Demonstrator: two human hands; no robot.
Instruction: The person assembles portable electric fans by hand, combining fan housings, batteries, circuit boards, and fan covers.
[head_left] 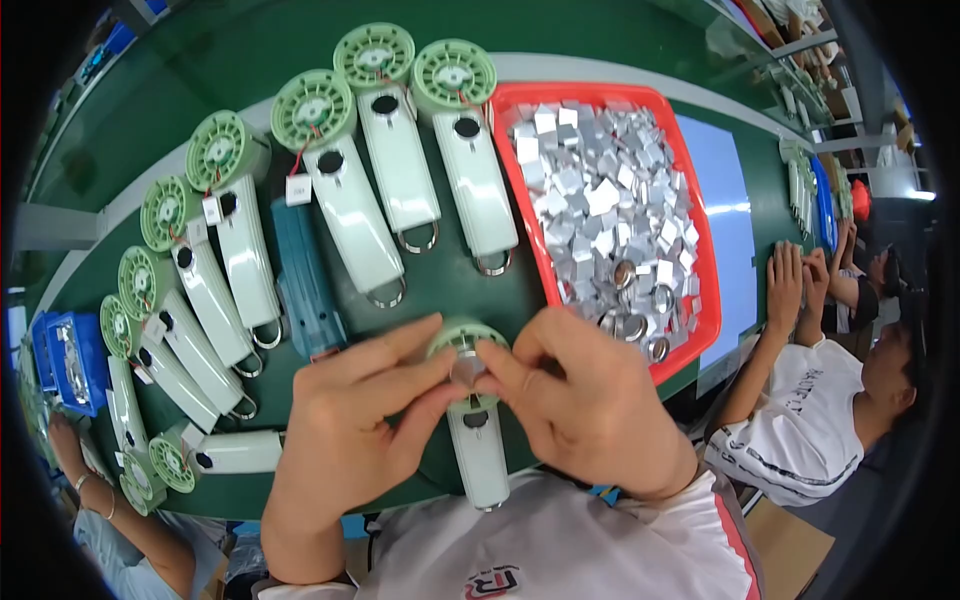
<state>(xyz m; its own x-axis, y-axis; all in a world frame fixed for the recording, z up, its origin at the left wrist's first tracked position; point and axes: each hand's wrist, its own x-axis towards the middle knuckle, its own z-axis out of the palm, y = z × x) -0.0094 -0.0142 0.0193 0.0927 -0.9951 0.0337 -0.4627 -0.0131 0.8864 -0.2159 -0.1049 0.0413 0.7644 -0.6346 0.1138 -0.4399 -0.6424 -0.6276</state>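
A pale green handheld fan [476,450] lies on the dark green table just in front of me, handle toward me. My left hand [350,420] grips the left side of its round head. My right hand [585,395] pinches a small round silver disc [464,372] over the centre of that head. A red tray [705,300] full of small silvery square pieces and a few round discs stands just right of my right hand.
Several identical fans [395,150] fan out in an arc across the table from back centre to left. A dark teal tool [305,280] lies among them. A blue bin [70,360] sits far left. Another person [820,400] sits at right, another person's arm [100,500] at lower left.
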